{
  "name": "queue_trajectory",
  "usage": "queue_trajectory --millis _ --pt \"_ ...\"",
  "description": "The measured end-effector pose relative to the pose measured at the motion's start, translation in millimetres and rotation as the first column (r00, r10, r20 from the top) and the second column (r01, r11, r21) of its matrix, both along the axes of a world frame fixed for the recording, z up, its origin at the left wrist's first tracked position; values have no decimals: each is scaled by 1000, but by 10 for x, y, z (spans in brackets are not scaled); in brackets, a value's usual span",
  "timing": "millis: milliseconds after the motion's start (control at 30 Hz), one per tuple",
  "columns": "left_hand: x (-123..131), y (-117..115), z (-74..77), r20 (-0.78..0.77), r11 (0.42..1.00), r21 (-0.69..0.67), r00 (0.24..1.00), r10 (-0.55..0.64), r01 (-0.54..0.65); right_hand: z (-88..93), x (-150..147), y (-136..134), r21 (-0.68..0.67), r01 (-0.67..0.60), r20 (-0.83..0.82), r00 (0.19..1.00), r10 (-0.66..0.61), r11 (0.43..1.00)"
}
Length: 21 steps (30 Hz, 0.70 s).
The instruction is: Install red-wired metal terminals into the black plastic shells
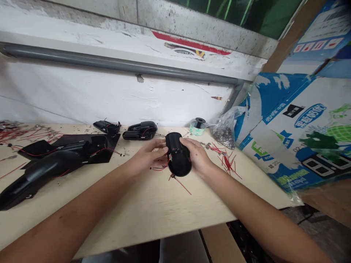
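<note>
Both my hands hold a black plastic oval housing above the pale wooden table top. My left hand grips its left side, and my right hand presses on its right side with the fingers across the top. A small circuit board with red wires shows at the housing's near edge, partly hidden by my left fingers. Loose red wires lie on the table under the housing.
Black plastic shells and a larger black housing lie to the left, with red wire bundles behind them. To the right are a tape spool, a bag of metal parts, cut red wires and a large printed cardboard box.
</note>
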<state>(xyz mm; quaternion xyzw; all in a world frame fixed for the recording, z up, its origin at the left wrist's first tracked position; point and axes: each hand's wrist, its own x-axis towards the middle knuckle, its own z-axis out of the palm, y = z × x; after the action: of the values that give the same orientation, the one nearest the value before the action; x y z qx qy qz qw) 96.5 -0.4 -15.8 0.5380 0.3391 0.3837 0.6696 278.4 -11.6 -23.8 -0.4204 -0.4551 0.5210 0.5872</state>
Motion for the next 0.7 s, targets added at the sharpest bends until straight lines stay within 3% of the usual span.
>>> queue_trajectory --millis 100,267,400,633,700 --pt "54 -38 -51 86 979 -185 994 -70 85 -6 0 0 79 -1 84 996 -6 997" --pt "93 -42 -109 169 983 -162 984 -60 87 -39 79 47 146 64 249 963 -100 987" --pt "84 -33 -73 190 970 -242 981 33 14 -36 133 60 234 68 383 910 -156 970" --pt "88 -51 -37 162 963 -261 981 108 -63 -32 118 85 381 77 232 957 -176 921" --pt "88 -49 -51 161 966 -251 981 109 -66 -21 117 82 366 70 241 956 -167 928"
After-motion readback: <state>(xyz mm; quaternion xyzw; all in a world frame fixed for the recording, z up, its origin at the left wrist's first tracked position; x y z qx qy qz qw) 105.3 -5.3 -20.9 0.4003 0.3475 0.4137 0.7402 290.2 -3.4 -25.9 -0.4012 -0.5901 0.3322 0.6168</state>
